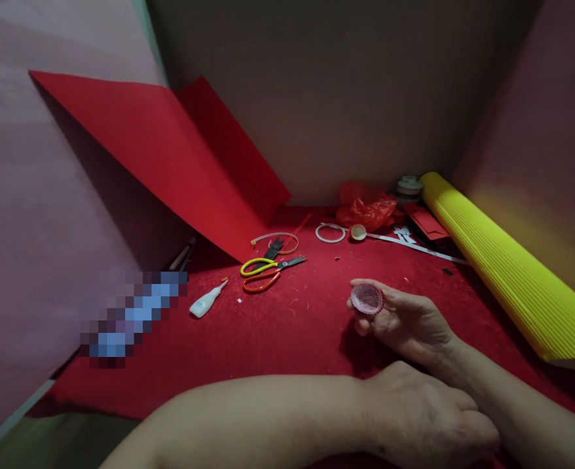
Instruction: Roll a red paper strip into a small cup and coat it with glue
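Observation:
My right hand (pixel 405 319) rests palm up on the red felt surface (pixel 278 332) and holds a small coiled pink paper cup (pixel 366 298) between thumb and fingers. My left hand (pixel 429 417) lies across the bottom of the view, over the right forearm. Its fingers are curled downward and hidden, so what they hold, if anything, does not show. Yellow and orange scissors (pixel 266 272) lie to the left beyond the right hand. A small white glue bottle (pixel 207 301) lies further left.
A large red paper sheet (pixel 170 156) leans at the back left. A yellow corrugated roll (pixel 507 267) runs along the right. A red plastic bag (pixel 366 207), a white ring (pixel 330 232), tape rolls (pixel 409 186) and paper scraps sit at the back.

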`<state>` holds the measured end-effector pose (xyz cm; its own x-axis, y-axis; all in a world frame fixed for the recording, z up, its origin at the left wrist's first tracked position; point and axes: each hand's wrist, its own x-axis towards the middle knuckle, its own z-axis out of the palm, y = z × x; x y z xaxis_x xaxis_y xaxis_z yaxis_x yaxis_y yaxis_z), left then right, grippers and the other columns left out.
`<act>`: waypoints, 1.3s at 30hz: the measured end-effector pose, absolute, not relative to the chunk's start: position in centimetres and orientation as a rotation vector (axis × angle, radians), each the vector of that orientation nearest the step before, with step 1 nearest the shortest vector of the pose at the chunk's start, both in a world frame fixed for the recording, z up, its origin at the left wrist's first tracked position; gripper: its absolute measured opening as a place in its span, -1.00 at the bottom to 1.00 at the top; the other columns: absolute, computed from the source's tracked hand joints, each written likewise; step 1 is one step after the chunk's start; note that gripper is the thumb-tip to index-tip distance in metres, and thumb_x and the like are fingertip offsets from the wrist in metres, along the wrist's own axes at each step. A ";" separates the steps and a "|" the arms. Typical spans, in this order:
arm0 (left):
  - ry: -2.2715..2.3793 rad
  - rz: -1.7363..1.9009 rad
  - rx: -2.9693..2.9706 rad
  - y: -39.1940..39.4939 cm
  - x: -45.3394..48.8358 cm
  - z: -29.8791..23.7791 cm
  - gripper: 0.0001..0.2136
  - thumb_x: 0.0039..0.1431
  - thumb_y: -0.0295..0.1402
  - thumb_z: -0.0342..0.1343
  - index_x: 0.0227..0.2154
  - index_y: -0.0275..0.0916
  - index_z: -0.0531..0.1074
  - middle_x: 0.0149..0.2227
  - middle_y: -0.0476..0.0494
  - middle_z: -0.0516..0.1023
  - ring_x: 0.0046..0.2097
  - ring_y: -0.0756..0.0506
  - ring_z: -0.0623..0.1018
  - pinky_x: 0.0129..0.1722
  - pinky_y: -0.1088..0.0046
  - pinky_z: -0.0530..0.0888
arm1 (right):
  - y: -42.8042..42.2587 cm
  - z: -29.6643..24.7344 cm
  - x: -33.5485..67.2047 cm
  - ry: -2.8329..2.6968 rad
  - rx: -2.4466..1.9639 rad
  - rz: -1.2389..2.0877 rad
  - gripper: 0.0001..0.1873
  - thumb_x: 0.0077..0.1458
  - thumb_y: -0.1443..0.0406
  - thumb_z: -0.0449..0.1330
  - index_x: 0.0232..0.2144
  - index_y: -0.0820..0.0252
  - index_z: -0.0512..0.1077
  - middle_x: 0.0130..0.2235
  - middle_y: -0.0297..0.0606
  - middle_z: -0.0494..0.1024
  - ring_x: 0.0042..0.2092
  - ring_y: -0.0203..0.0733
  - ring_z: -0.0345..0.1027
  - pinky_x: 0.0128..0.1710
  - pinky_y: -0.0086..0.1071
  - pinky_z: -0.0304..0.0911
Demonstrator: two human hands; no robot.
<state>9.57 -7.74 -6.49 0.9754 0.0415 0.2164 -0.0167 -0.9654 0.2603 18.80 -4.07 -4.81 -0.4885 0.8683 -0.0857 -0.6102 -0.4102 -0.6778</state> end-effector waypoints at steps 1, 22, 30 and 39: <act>0.019 0.324 2.856 -7.7 9.5 -6.5 -0.82 0.13 -0.39 0.00 -0.31 -0.31 0.49 -0.32 -0.07 0.55 -0.26 -0.04 0.50 -0.41 0.45 0.36 | -4.1 -4.8 18.8 -0.733 -0.542 1.997 -0.68 -0.08 0.29 0.24 -0.20 0.22 0.53 -0.32 -0.13 0.59 -0.39 -0.15 0.41 -0.32 -0.25 0.28; 0.046 0.317 2.862 -8.0 9.3 -6.2 -0.81 0.18 -0.41 -0.04 -0.32 -0.29 0.48 -0.27 -0.06 0.57 -0.25 -0.02 0.49 -0.51 0.44 0.28 | -4.2 -4.4 18.7 -0.727 -0.599 1.944 -0.67 -0.08 0.28 0.22 -0.19 0.22 0.52 -0.29 -0.11 0.58 -0.31 -0.13 0.40 -0.34 -0.27 0.29; 0.026 0.343 2.858 -7.9 9.3 -6.1 -0.76 0.18 -0.42 -0.08 -0.30 -0.32 0.50 -0.28 -0.08 0.56 -0.31 -0.01 0.47 -0.54 0.43 0.26 | -4.1 -4.5 18.7 -0.708 -0.567 1.965 -0.67 -0.07 0.30 0.23 -0.19 0.25 0.53 -0.30 -0.10 0.59 -0.33 -0.15 0.41 -0.34 -0.28 0.32; 0.023 0.440 2.831 -7.9 9.5 -6.9 -0.80 0.15 -0.41 -0.03 -0.32 -0.31 0.50 -0.34 -0.05 0.54 -0.31 -0.01 0.47 -0.51 0.42 0.27 | -4.2 -4.6 18.8 -0.738 -0.544 1.979 -0.66 -0.06 0.29 0.22 -0.17 0.25 0.53 -0.29 -0.11 0.60 -0.36 -0.16 0.41 -0.34 -0.28 0.33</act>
<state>9.46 -7.88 -6.93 0.9537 0.0574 0.2953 -0.0264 -0.9618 0.2724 18.84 -4.16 -4.55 -0.4748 0.8766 -0.0789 -0.6110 -0.3928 -0.6873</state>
